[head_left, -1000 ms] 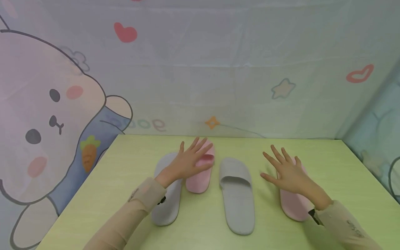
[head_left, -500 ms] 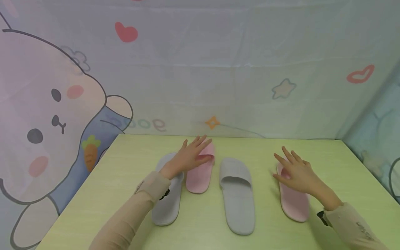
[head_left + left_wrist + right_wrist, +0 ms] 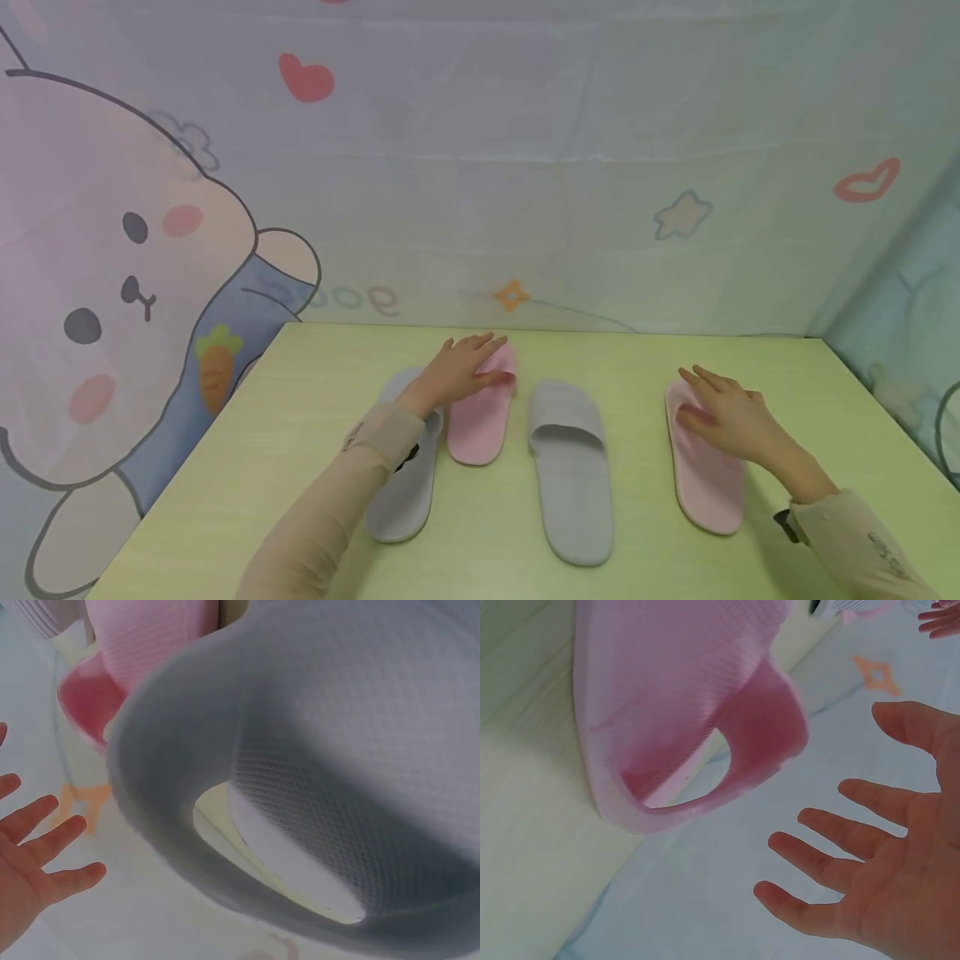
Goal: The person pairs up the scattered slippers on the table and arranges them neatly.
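Observation:
Over the upper part of the left pink slipper (image 3: 478, 435) is my left hand (image 3: 456, 372), its thumb near the strap's opening. In the left wrist view that hand's fingers (image 3: 51, 838) are spread, holding nothing. My right hand (image 3: 741, 422) hovers at the strap of the right pink slipper (image 3: 711, 493), partly covering it. The right wrist view has these fingers (image 3: 847, 832) apart and loosely extended, beside the pink strap (image 3: 769, 712). Partly hidden by my left forearm lies a grey slipper (image 3: 400, 506). Another grey slipper (image 3: 575, 504) lies between my hands.
All the slippers lie on a pale yellow-green table (image 3: 300, 467), straps toward its far edge. Behind it hangs a printed curtain (image 3: 540, 200) with a cartoon animal at the left. A dark cable (image 3: 942, 433) hangs at the far right.
My right hand has moved right and lower, toward the pink slipper's strap, its fingers drawing together. My left hand has shifted slightly right with its fingers less spread. The slippers stay in place.

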Available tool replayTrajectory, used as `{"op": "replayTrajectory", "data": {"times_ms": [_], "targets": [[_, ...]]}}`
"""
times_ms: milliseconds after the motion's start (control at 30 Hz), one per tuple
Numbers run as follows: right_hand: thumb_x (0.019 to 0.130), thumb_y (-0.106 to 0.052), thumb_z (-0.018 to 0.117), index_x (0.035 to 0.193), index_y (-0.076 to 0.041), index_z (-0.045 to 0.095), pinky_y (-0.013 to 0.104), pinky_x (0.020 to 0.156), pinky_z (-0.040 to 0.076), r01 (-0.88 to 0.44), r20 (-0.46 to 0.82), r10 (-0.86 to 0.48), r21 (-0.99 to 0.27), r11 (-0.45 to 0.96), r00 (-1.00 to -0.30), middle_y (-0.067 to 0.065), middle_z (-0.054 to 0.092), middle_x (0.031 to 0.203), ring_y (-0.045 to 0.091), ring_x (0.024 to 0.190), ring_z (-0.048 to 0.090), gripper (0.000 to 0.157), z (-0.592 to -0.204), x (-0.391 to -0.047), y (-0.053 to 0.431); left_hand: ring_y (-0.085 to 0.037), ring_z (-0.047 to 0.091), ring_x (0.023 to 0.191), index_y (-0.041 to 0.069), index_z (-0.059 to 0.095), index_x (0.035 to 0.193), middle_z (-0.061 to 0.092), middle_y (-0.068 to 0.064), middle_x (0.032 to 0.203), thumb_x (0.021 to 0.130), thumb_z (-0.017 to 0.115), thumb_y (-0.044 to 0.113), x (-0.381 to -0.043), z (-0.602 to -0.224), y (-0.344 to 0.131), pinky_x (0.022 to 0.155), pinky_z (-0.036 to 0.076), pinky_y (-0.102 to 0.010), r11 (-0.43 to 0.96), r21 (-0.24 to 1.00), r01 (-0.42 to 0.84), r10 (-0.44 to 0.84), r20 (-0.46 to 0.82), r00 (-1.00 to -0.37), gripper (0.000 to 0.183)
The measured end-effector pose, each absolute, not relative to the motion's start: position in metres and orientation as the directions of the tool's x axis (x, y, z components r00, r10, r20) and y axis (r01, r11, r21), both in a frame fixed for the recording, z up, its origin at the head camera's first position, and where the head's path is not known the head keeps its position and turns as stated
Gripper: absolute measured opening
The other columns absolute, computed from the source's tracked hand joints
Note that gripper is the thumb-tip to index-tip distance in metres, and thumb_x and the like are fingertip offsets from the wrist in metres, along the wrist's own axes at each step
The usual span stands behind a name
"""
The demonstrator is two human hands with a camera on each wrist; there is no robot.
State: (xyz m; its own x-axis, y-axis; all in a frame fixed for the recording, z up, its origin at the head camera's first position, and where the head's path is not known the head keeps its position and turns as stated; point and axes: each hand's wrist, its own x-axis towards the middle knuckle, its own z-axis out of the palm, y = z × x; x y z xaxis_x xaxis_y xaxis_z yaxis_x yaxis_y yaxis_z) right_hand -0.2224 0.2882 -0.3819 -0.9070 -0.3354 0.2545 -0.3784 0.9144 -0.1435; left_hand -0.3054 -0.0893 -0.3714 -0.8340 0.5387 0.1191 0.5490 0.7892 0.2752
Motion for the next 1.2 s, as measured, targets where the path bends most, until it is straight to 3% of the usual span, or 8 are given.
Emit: {"op": "replayTrajectory", "data": {"times_ms": [400,667,1033,1200], "targets": [[0.087,-0.043,0.051,0.132,0.000,0.038,0.068,0.074,0.033,-0.270,0.120,-0.251,-0.178,0.946,-0.960,0.031,0.035,0.134,0.052,0.113,0.038,0.064,-0.389,-0.236,0.301,-0.032,0.030,0.132,0.015,0.032,0.139,0.034,-0.014,0.142,0.094,0.040,0.039,-0.321,-0.386,-0.085,0.102,0.021,-0.060,0.824,0.249,0.509,0.509,0.072,-0.858,0.051],[0.086,-0.050,0.048,0.132,-0.001,0.039,0.070,0.073,0.030,-0.244,0.067,-0.235,-0.209,0.947,-0.970,0.031,0.035,0.134,0.052,0.115,0.035,0.067,-0.393,-0.238,0.305,-0.036,0.021,0.135,0.015,0.026,0.141,0.027,-0.013,0.146,0.092,0.036,0.046,-0.330,-0.401,-0.083,0.102,0.014,-0.063,0.846,0.284,0.452,0.472,-0.005,-0.881,0.059],[0.087,-0.051,0.046,0.132,-0.004,0.040,0.071,0.072,0.028,-0.233,0.028,-0.233,-0.230,0.945,-0.972,0.032,0.035,0.134,0.054,0.115,0.034,0.066,-0.398,-0.236,0.307,-0.038,0.020,0.134,0.019,0.024,0.142,0.026,-0.014,0.146,0.092,0.029,0.051,-0.333,-0.408,-0.076,0.099,0.017,-0.065,0.873,0.132,0.469,0.478,-0.047,-0.877,0.059],[0.087,-0.052,0.045,0.133,-0.005,0.039,0.070,0.072,0.028,-0.227,0.013,-0.230,-0.239,0.944,-0.973,0.032,0.034,0.134,0.055,0.115,0.033,0.066,-0.399,-0.236,0.308,-0.038,0.022,0.134,0.020,0.027,0.141,0.029,-0.013,0.145,0.093,0.029,0.050,-0.333,-0.408,-0.075,0.099,0.018,-0.066,0.876,0.118,0.467,0.474,-0.037,-0.880,0.056]]}}
